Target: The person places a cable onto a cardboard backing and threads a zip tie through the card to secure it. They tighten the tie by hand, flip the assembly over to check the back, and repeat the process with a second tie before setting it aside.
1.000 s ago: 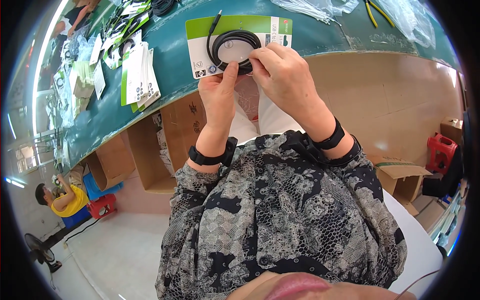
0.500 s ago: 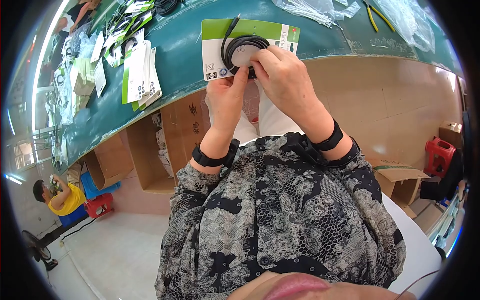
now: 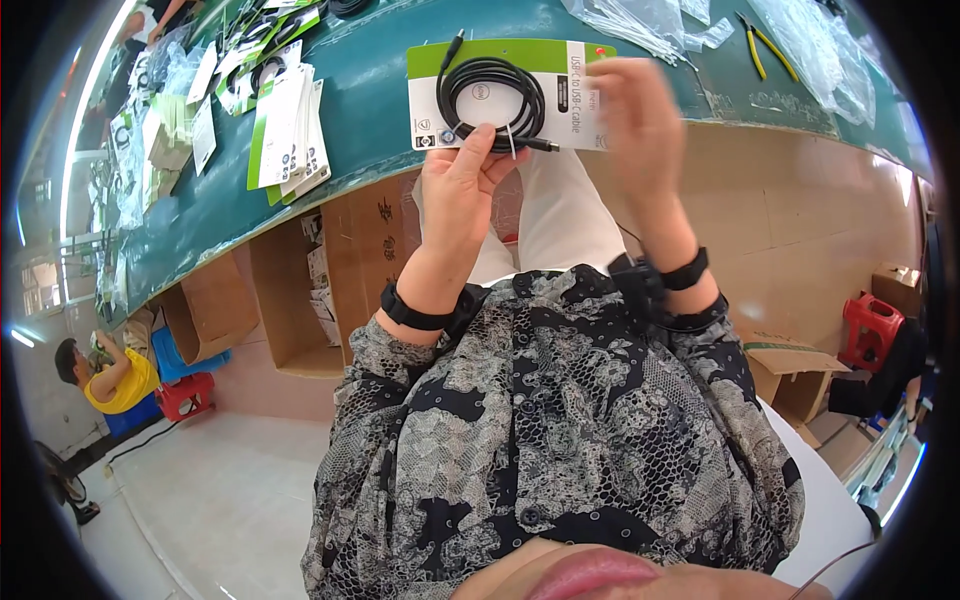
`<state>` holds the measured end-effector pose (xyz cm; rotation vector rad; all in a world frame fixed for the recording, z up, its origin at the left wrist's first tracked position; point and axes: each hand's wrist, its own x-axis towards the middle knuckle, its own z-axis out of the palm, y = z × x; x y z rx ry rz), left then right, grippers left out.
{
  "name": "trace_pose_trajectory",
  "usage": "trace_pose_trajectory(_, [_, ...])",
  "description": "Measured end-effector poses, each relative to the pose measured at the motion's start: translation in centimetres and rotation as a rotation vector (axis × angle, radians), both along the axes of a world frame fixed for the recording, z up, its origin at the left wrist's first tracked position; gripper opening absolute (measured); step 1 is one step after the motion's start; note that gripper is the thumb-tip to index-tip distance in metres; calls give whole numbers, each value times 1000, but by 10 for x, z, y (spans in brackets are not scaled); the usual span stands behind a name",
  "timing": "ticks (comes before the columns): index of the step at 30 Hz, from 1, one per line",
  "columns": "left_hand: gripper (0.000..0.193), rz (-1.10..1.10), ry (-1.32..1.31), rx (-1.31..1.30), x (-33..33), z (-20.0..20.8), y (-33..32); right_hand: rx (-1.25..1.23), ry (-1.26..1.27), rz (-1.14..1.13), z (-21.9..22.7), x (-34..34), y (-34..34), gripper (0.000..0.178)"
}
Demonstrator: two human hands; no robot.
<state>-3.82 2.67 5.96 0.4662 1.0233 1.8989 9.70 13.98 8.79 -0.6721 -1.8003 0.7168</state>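
My left hand (image 3: 458, 190) grips the lower edge of a green and white packaging card (image 3: 425, 68), thumb on the front. On the card's face lies a coiled black cable (image 3: 447, 95), one plug sticking up at the upper left and the other pointing right at the bottom. A thin white cable tie (image 3: 513, 140) crosses the bottom of the coil beside my left fingertips, its tail hanging loose. At the card's right end is my right hand (image 3: 645, 125), smeared by motion, so its fingers cannot be made out. The card is held over the table's near edge.
Left on the green table (image 3: 375, 120) lies a stack of cards (image 3: 285, 135), with more carded cables behind. White cable ties (image 3: 625, 30), yellow-handled pliers (image 3: 755, 50) and clear plastic bags (image 3: 815, 65) lie at the far right. Cardboard boxes (image 3: 285, 290) stand below the table.
My right hand has come off the cable and moved right. The coil's lower part and the tie now show. My left hand has kept its hold on the card.
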Motion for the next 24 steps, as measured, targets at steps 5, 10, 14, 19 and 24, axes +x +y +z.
trace_pose_trajectory(5, [19,-116,-114,77,-1,5,-5,-483,301,98,-23,17,9,13])
trace_pose_trajectory(10, [20,-122,-68,40,13,16,-6,-297,-142,234,-56,2,-7,27])
trace_pose_trajectory(14, [20,-122,-23,18,17,18,-10,-54,-191,311,-57,-3,-6,34])
trace_pose_trajectory(19, [21,-125,7,2,23,18,-9,70,-75,336,-73,-1,1,38])
trace_pose_trajectory(24, [21,-94,43,16,25,30,-13,-413,277,580,-81,-8,-4,44])
